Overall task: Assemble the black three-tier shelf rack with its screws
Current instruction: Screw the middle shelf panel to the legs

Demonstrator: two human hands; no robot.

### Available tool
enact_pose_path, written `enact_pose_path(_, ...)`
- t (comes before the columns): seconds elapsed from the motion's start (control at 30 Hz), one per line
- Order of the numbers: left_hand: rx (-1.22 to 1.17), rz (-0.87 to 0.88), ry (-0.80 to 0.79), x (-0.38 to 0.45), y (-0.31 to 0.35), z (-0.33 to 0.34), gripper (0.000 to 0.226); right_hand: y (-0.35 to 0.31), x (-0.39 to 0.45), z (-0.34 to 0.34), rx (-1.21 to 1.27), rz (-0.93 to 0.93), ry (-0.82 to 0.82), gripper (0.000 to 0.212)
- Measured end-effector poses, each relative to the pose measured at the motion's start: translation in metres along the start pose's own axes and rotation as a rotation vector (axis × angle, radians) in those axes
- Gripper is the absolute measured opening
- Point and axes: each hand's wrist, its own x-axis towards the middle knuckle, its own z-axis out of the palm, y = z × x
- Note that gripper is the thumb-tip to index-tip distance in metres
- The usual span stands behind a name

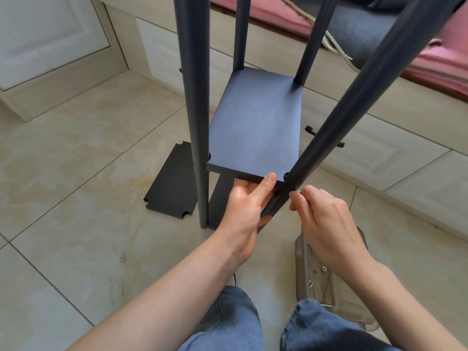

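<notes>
The black rack stands on the tiled floor with several dark round posts; the near right post leans toward me. A black shelf board sits between the posts, above a lower board. My left hand grips the shelf board's near edge, thumb on top and fingers underneath. My right hand pinches a small silver screw against the near right post, just below the shelf. A third black board with notched corners lies flat on the floor at the left.
A clear plastic bag with small hardware lies on the floor under my right arm. A black handle-like part lies behind the rack. White cabinets stand at the left and a bench with pink cushions at the back right. My jeans-clad knees are at the bottom.
</notes>
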Motion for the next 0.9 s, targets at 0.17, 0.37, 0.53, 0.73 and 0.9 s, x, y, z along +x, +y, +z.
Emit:
enact_pose_path(0.17,0.006,-0.005,0.001,-0.002,0.003,0.001,0.022,-0.005,0.004,0.003,0.710,0.302,-0.143,0.049)
enact_pose_path(0.37,-0.044,-0.018,0.003,-0.001,0.004,-0.002,0.017,0.002,0.000,0.001,0.399,0.132,-0.050,0.038)
enact_pose_path(0.53,-0.023,-0.019,0.011,-0.001,0.004,-0.001,0.014,0.008,-0.003,0.000,-0.046,-0.094,0.084,0.024)
enact_pose_path(0.73,0.018,-0.011,0.021,-0.003,0.004,0.001,0.029,-0.010,0.001,-0.001,1.193,0.579,-0.218,0.042)
enact_pose_path(0.9,-0.002,0.002,0.015,-0.002,0.005,-0.001,0.021,-0.006,0.001,0.000,0.916,0.462,-0.152,0.046)
